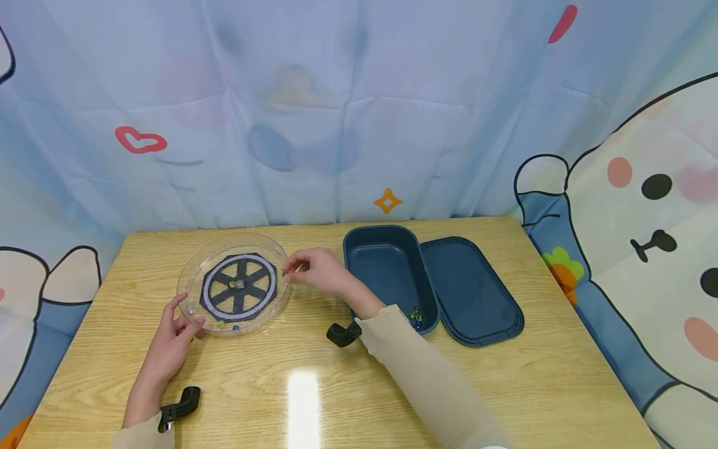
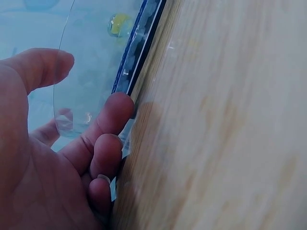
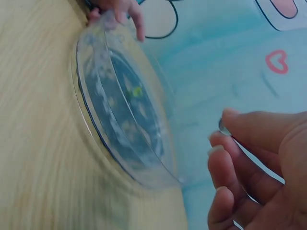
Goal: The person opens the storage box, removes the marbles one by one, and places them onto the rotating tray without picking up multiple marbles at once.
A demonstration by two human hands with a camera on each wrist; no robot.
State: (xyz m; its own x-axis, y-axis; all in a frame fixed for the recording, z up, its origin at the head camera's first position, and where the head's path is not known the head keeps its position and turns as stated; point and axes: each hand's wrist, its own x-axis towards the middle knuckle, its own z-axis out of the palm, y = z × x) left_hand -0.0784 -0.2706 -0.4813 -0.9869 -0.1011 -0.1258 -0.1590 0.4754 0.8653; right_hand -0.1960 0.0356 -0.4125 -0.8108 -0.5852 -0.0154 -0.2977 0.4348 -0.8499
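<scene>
A clear round dish (image 1: pixel 191 274) with a dark, wheel-like pattern at its base stands on the left of the table. In it lie several glass marbles, among them a green marble (image 1: pixel 220 325) and a blue marble (image 1: pixel 236 328) near the front wall. My left hand (image 1: pixel 171 340) holds the dish's front left edge, its thumb by the rim and the other fingers bent against the outside in the left wrist view. Beside the dish's right rim, my right hand (image 1: pixel 322 271) pinches a small glass marble (image 3: pixel 222 125) between thumb and index finger.
Right of the dish stands a dark blue box (image 1: pixel 348 249) with several marbles (image 1: pixel 415 317) in its front corner. Its lid (image 1: pixel 477 293) lies flat against the box's right side. A printed curtain (image 1: pixel 303 156) hangs behind the wooden table (image 1: pixel 252 386).
</scene>
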